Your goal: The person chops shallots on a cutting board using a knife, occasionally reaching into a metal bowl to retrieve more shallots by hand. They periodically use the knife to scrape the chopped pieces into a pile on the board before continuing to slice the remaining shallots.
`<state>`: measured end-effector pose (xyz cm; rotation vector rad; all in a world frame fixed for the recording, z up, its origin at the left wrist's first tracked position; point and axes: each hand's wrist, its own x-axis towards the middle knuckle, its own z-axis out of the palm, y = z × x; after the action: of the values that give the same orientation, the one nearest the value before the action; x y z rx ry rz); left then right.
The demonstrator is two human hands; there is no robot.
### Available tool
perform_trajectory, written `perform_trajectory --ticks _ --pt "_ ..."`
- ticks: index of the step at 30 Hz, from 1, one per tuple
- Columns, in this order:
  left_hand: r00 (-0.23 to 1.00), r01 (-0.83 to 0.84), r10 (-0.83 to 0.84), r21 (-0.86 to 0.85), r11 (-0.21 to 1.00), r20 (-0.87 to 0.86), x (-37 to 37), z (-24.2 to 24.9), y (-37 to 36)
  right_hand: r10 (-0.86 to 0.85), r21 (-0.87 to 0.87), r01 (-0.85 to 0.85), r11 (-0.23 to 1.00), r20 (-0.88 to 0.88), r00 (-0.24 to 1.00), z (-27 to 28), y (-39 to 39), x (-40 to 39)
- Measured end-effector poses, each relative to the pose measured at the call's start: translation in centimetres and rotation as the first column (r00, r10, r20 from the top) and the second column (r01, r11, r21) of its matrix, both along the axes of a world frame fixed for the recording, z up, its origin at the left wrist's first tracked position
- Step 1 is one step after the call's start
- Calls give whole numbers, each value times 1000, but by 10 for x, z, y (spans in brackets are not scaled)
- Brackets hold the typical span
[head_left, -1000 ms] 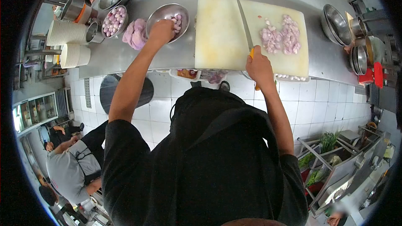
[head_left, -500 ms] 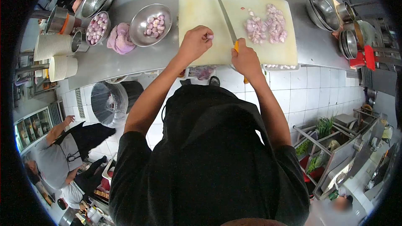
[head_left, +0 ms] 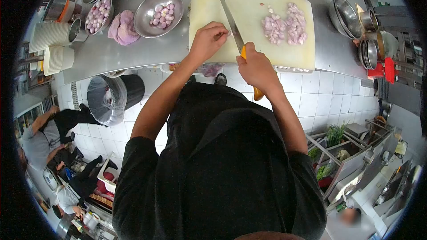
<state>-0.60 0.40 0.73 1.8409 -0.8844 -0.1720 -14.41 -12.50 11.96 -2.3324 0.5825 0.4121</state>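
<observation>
My right hand point(head_left: 258, 66) is wrapped round the yellow handle of a long knife point(head_left: 231, 17), its blade angled up and left over the white cutting board point(head_left: 249, 0). Close to the left of the blade, my left hand point(head_left: 208, 41) is closed, its fingertips pinching a shallot point(head_left: 229, 33) that shows only as a small pale-pink edge. Two heaps of cut shallots point(head_left: 296, 26) lie on the right part of the board. Left of the board, a steel bowl point(head_left: 144, 15) holds peeled shallots point(head_left: 163, 16).
A pink cloth point(head_left: 123, 29) and another bowl of shallots point(head_left: 98, 16) stand further left on the steel table point(head_left: 173, 55). Stacked white tubs point(head_left: 58, 60) are at its left end, steel bowls point(head_left: 346, 18) at its right. Behind are a lined bin point(head_left: 104, 100) and several people.
My left hand has moved slightly right, nearer the blade. The knife has shifted left with my right hand. The whole view has also shifted a little, and people behind have moved.
</observation>
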Motion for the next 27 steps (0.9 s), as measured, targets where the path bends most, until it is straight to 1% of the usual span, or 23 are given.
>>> perform_trajectory --ticks 3,6,8,9,12,13,15,16,17,19,20,22,23,24,27 --pt "1000 -1 1 9 1000 6 0 -3 0 -5 27 5 1000 13 1000 -6 2 7" --pt "1000 4 -4 1 1000 4 0 -5 1 -7 -42 9 999 68 998 -40 7 24" --pt "1000 9 -9 -17 1000 22 2 -5 0 -41 29 39 999 51 998 -46 -2 28" --pt "999 7 -6 -28 1000 40 3 -6 -1 -51 65 48 997 44 998 -41 -4 32" --pt "999 14 -14 -19 1000 31 1 -9 2 -37 68 37 997 -6 999 -19 -5 25" --pt "1000 21 -20 -12 1000 22 1 -9 3 3 -24 -1 1000 78 997 -29 -3 25" --pt "998 5 -4 -23 1000 69 2 -12 1 102 -217 -49 975 240 965 -71 1 24" --pt "996 0 3 -28 1000 93 2 -12 1 117 -257 -49 965 260 959 -80 3 30" --pt "995 6 -4 -26 1000 98 2 -12 0 72 -187 -32 982 211 975 -83 -1 29" --pt "994 7 -5 -20 1000 107 2 -10 2 3 -46 1 999 100 995 -50 -4 31" --pt "995 7 -7 -5 1000 95 0 -9 3 11 -4 -11 1000 61 998 -29 -5 30" --pt "997 12 -14 22 1000 79 1 -5 3 0 -16 1 1000 71 997 -36 -2 30" --pt "996 9 -9 8 1000 88 2 -6 2 -7 -25 9 1000 81 997 -43 -1 31" --pt "995 5 -4 -8 1000 98 2 -9 1 75 -168 -40 985 206 976 -74 0 31" --pt "989 1 3 -27 1000 145 5 -8 0 -21 -18 24 1000 141 990 -63 -3 35"
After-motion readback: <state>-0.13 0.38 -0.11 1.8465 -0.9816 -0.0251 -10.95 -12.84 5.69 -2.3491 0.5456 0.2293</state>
